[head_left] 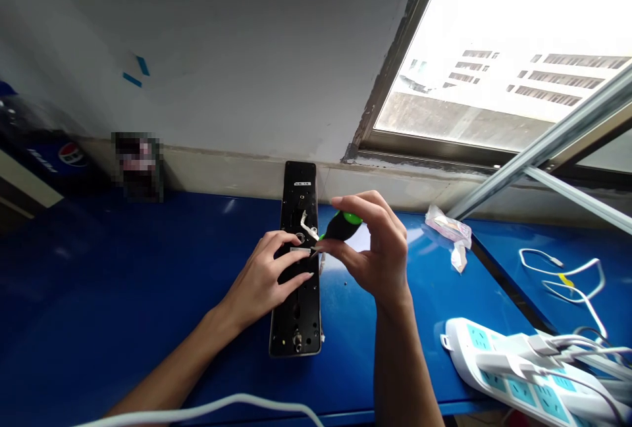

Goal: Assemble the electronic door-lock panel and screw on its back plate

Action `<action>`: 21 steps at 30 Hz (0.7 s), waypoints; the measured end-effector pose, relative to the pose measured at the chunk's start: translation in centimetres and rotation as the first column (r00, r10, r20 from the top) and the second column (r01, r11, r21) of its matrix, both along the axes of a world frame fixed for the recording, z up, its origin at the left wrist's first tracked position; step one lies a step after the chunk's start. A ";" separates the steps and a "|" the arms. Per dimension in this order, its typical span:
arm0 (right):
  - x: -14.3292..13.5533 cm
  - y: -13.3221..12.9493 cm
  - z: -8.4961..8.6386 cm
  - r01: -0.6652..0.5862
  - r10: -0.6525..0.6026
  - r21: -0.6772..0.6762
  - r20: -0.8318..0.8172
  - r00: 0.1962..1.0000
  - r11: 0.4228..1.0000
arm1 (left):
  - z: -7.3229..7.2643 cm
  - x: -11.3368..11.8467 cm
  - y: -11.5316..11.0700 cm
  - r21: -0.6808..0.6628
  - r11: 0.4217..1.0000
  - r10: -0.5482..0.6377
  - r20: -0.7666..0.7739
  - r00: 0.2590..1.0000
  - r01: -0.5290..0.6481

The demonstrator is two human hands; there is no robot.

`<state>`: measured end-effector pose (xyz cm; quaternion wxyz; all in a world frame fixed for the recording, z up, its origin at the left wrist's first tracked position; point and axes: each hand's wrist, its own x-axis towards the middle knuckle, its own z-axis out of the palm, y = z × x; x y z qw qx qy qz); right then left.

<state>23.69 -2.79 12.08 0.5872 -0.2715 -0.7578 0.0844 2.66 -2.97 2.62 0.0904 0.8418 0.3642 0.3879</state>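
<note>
- what's that long black panel (309,295) like?
- pocked with holes, white-labelled, flat on the blue surface (222,229).
- and the fingers?
- right fingers (363,206) grip a green-and-black screwdriver (342,225); left fingers (296,280) spread across it.

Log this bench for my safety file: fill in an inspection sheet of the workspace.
Surface: blue table, glossy.
Job's things: black device lying flat; screwdriver tip over its right side, contact unclear.
Clutter: crumpled wrapper by the wall, at right.
Hands: left hand spread on the device; right hand grips the screwdriver.
Cables: several plugged into the power strip; a white cable crosses the near side.
Surroundings: grey wall, window.
</note>
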 end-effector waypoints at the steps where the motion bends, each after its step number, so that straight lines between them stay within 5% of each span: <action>1: 0.0 0.0 0.0 -0.021 0.022 -0.023 0.004 1.000 0.999 | 0.0 0.0 0.0 -0.003 1.000 0.001 0.000 1.000 -0.001; 5: 0.0 -0.1 0.1 -0.170 0.160 -0.130 -0.089 0.983 0.977 | -0.1 -0.1 0.1 -0.021 1.000 -0.001 0.011 1.000 0.001; 10: 0.2 -0.1 0.2 -0.055 0.048 -0.063 -0.110 0.993 0.996 | -0.1 -0.1 0.1 -0.019 1.000 0.005 0.011 1.000 -0.005; 15: 0.2 -0.2 0.4 -0.175 0.160 -0.137 -0.114 0.980 0.975 | -0.1 0.0 0.2 -0.026 1.000 -0.002 0.007 1.000 0.002; 21: 0.0 -0.2 0.6 -0.020 0.014 -0.060 -0.111 0.994 0.998 | 0.0 0.0 0.1 -0.026 1.000 0.004 0.007 1.000 -0.004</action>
